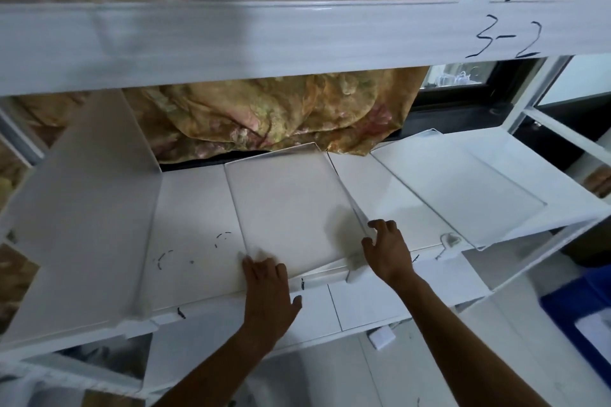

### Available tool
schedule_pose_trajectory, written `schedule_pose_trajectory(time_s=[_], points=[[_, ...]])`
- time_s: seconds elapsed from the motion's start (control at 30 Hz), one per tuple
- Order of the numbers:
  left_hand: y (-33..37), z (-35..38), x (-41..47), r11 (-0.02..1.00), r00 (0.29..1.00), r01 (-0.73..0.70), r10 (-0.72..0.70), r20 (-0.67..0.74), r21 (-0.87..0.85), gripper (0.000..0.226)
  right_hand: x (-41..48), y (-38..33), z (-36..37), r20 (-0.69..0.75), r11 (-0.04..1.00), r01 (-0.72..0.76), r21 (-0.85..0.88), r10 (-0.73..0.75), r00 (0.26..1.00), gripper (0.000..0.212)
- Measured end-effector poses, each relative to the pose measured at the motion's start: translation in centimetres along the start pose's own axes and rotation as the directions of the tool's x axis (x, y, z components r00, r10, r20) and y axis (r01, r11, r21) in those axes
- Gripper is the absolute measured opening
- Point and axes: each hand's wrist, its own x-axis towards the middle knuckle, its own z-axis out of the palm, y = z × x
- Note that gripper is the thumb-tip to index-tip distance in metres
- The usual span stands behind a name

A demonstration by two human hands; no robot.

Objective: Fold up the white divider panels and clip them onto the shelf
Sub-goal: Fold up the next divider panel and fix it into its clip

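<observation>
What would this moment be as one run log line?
left hand: flat on middle divider panel | right hand: at its right edge | left panel: upright | right panel: tilted

Taking the middle divider panel (pixel 291 208) as landmark: its near left corner is smeared with motion blur under the fingertips of the left hand (pixel 269 291), and its near right corner is hidden behind the right hand (pixel 386 249), so whether either hand grips or only rests there cannot be told. Left of it, the upright panel (pixel 89 208) runs out past the picture's left edge, and the small dark marks (pixel 191 249) on the shelf (pixel 188 208) between them are too faint to read. Behind the panel, the patterned cloth (pixel 264 109) is cut off above by the upper shelf's front beam (pixel 231 40).
</observation>
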Motion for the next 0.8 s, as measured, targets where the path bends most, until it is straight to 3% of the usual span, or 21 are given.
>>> schedule_pose_trajectory(time_s=[0.13, 0.3, 0.43, 0.6, 0.8], points=[[0.6, 0.0, 1.5, 0.996, 1.0, 0.003, -0.004, 0.013, 0.088, 0.074, 1.2, 1.2, 1.6, 0.022, 1.0, 0.005, -0.002, -0.004, 1.0, 0.053], [2.8, 1.3, 1.6, 0.978, 0.993, 0.11, -0.114, 0.01, 0.176, 0.092, 2.0, 4.4, 2.7, -0.016, 0.98, 0.157, -0.119, -0.16, 0.987, 0.029], [3.9, 1.4, 1.7, 0.969, 0.978, 0.206, -0.208, -0.001, 0.138, 0.092, 1.3, 7.1, 3.1, -0.03, 0.919, 0.363, -0.156, -0.371, 0.928, 0.048], [5.2, 1.4, 1.8, 0.942, 0.943, 0.325, -0.329, 0.056, 0.08, 0.099, 1.4, 8.1, 3.3, 0.028, 0.888, 0.43, -0.162, -0.431, 0.902, 0.053], [8.3, -0.2, 1.6, 0.881, 0.869, 0.468, -0.473, 0.147, 0.064, 0.117, 1.5, 9.1, 2.2, 0.115, 0.886, 0.461, -0.054, -0.453, 0.884, 0.053]])
